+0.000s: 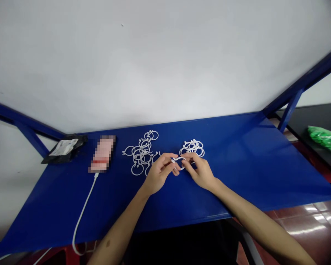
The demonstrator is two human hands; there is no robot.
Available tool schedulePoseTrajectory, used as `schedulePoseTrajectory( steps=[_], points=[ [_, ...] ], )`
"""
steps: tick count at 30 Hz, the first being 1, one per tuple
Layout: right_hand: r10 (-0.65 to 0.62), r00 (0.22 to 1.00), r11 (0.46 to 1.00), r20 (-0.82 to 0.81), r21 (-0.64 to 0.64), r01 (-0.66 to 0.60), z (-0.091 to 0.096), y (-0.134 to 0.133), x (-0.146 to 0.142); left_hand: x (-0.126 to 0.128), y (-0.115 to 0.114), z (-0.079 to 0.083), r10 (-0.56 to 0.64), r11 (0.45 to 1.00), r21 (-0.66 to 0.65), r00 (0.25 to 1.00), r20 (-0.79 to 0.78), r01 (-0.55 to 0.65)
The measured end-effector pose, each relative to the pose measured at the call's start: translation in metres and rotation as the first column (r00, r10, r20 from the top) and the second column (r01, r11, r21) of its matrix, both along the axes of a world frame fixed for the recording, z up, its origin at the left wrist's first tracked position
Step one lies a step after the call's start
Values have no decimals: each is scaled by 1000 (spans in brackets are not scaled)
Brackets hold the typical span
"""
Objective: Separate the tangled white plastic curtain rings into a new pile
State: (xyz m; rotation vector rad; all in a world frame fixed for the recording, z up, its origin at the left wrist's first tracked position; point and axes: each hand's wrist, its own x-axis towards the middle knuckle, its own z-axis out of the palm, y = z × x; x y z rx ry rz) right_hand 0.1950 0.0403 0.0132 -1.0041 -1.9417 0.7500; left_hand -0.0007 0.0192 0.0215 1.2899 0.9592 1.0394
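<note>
Between my two hands, just above the blue table, is a white plastic ring (182,168) with a small clasp-like end. My left hand (159,172) pinches the clasp side between thumb and fingers. Thumb and fingers of my right hand (200,172) close on the ring's opposite side. Left of my hands lies a loose spread of several similar white rings (139,154), some partly behind my left hand. A tighter pile of white rings (194,145) rests just beyond my right hand.
The blue table (245,158) meets a pale wall at the back. A pixelated pink phone-like object (102,152) with a white cable (84,209) lies left, beside a black plastic package (64,147). Blue frame bars (291,110) rise at both sides. A green bag (325,139) sits far right.
</note>
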Motion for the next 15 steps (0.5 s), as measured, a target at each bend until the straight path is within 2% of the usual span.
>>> schedulePoseTrajectory(
  steps=[4, 9, 15],
  points=[
    [36, 999, 999, -15, -26, -37, 5, -3, -1, -2, 1, 1, 119, 986, 136, 971, -205, -92],
    [104, 994, 991, -33, -83, -107, 6, -3, -1, -4, 4, 1, 244, 914, 396, 905, -348, -94],
    [253, 967, 962, 19, -108, -250, 2, 3, 11, -1, 1, -7, 256, 892, 446, 894, -368, -71]
  ],
)
